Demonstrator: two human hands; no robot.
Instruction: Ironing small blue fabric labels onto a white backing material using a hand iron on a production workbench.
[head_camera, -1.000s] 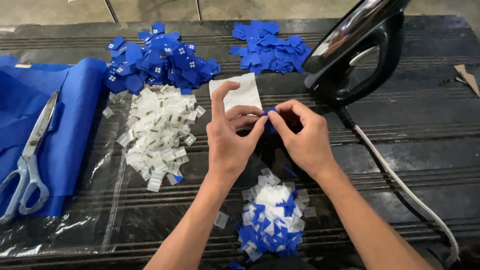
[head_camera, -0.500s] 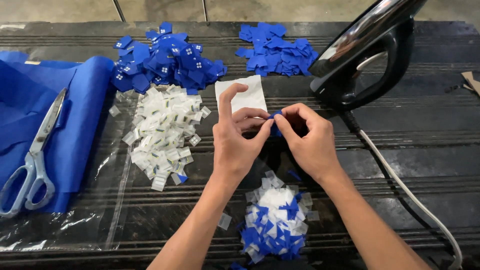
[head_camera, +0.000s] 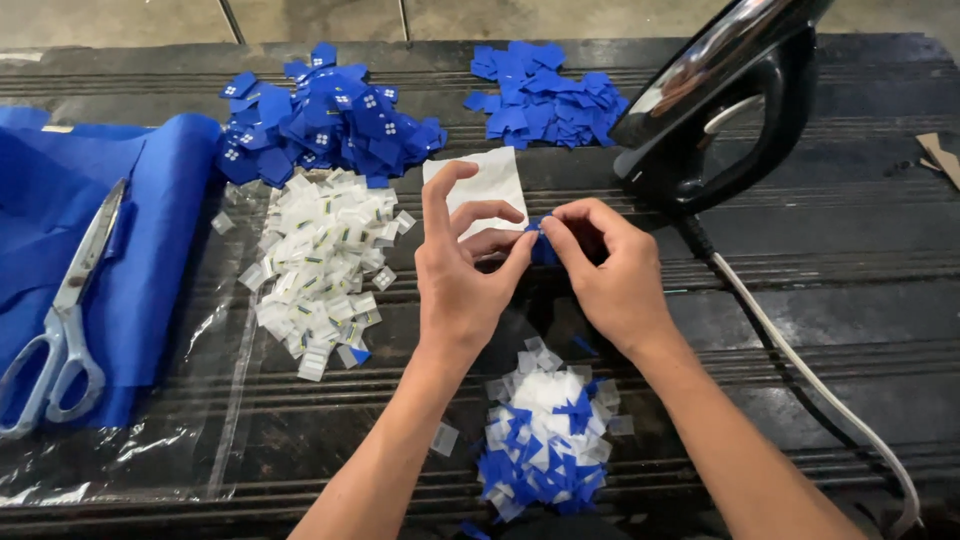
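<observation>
Pinching one small blue fabric square (head_camera: 541, 243) between both sets of fingertips: left hand (head_camera: 462, 275) and right hand (head_camera: 612, 270) together above the dark table (head_camera: 800, 300). Advice: grip edges only, fingers close. Nearby: white label heap (head_camera: 318, 270), mixed scrap pile (head_camera: 547, 440), iron (head_camera: 715, 105), scissors (head_camera: 65, 310).

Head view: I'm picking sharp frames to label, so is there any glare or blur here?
Head view: glare streaks the iron soleplate and the clear plastic sheet; both hands and the small blue piece look sharp, with soft shadows beneath.
</observation>
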